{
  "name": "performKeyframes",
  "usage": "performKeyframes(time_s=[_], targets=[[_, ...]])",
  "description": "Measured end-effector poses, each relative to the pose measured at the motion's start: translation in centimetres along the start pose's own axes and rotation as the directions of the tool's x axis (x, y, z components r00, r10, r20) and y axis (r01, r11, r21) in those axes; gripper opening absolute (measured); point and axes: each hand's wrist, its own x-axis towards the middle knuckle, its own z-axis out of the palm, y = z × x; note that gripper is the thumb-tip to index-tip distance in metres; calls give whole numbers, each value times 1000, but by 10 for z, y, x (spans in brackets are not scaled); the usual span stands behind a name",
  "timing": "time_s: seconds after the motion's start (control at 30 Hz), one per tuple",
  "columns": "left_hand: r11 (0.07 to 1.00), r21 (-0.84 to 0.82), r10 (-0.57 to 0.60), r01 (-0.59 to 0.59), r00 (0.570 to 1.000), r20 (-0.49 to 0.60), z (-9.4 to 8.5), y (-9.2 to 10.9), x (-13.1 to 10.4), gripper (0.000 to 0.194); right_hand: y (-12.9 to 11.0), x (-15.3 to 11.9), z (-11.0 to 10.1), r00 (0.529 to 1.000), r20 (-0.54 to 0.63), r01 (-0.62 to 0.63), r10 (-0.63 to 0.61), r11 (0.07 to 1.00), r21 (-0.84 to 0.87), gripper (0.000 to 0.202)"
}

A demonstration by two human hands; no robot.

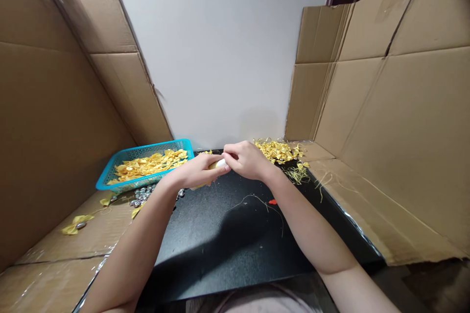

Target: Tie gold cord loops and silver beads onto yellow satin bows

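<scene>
My left hand (196,171) is wrapped round a small yellow bottle (213,165) with a white cap (222,162), most of its body hidden by the palm and fingers. Closed at the capped end, the fingers of my right hand (247,159) pinch the white cap. Both hands meet above the far half of the black tabletop (227,234). Below them a thin loose thread (253,196) lies curved on the surface, with a small red piece (272,202) beside my right forearm.
Yellow ribbon bows fill a blue basket (145,145) at the left. Silver beads (141,196) lie in front of it, near a loose bow (77,225). A heap of yellow bows with cords (277,150) sits at back right, beside thread scraps (297,173). Cardboard walls (396,107) flank both sides.
</scene>
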Motion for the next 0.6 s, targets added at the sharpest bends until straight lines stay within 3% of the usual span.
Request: performKeyframes(time_s=[0.17, 0.27, 0.33, 0.37, 0.4, 0.47, 0.53, 0.6], targets=[[987, -135, -81, 87, 995, 54, 5, -5, 7, 38, -1, 0, 0, 1000, 1, -7, 7, 992, -123, 24], [946, -314, -93, 86, 996, -9, 0, -9, 10, 37, 5, 3, 1, 975, -224, -18, 8, 999, -44, 20], [876, -480, -116, 52, 988, -103, -6, -13, 12, 37, 10, 6, 6, 909, -403, -78, 107, 993, 88, 15], [826, -562, -143, 36, 979, -147, -8, -15, 13, 38, 12, 8, 11, 880, -435, -124, 189, 977, 174, 15], [773, -633, -179, 26, 967, -179, -10, -16, 14, 38, 14, 10, 18, 867, -417, -173, 273, 950, 261, 19], [685, -728, -248, 16, 945, -213, -13, -18, 17, 40, 14, 13, 34, 885, -260, -261, 387, 873, 411, 27], [641, -768, -284, -4, 928, -242, -13, -20, 18, 39, 10, 14, 52, 927, -1, -319, 375, 790, 524, 31], [615, -788, -287, -27, 924, -255, -14, -20, 20, 37, 3, 13, 63, 925, 262, -378, 274, 708, 596, 26]])
